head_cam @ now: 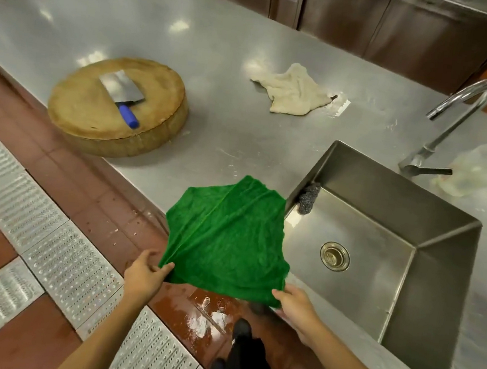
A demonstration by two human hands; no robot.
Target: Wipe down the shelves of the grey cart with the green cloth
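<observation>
The green cloth is spread out flat in the air in front of me, above the steel counter's front edge and just left of the sink. My left hand pinches its near left corner. My right hand pinches its near right corner. The cloth's far edge hangs over the counter. The grey cart is not in view.
A steel counter holds a round wooden chopping block with a blue-handled cleaver, a beige rag and a sink with a faucet and steel scourer. Wet red floor tiles and metal drain grates lie below.
</observation>
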